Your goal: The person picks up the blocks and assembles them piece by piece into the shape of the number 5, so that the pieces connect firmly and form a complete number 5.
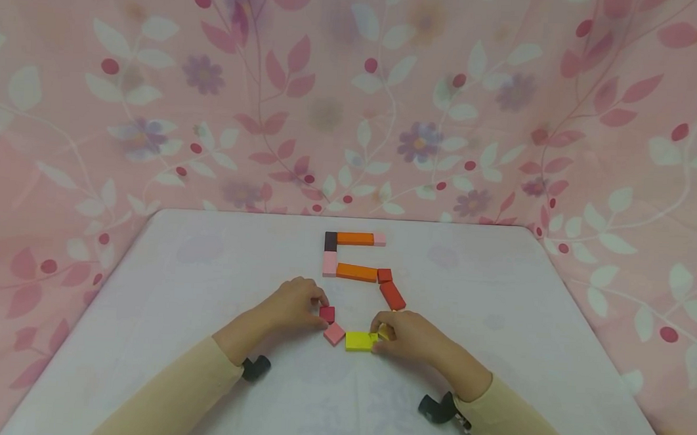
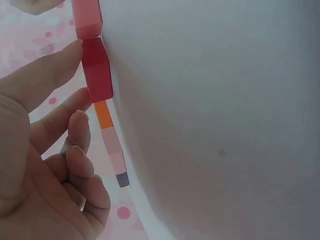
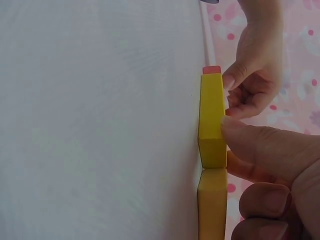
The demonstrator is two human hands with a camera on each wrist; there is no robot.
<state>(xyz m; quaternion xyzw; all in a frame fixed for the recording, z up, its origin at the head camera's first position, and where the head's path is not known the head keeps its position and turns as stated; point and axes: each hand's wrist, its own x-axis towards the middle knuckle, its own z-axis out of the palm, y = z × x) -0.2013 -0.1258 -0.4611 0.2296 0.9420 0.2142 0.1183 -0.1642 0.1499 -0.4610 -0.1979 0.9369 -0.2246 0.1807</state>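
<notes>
My left hand pinches a small crimson block between thumb and index finger; the other fingers curl loosely in the left wrist view. Touching that block's lower corner is a pink block, turned at an angle. The right hand pinches the right end of a bright yellow block, with the thumb on its near side in the right wrist view. End to end with it lies a darker yellow block, mostly hidden by the hand in the head view.
Further back, a dark block, a light pink block, orange blocks and red blocks join into a figure-5 outline on the white table. A floral curtain hangs behind.
</notes>
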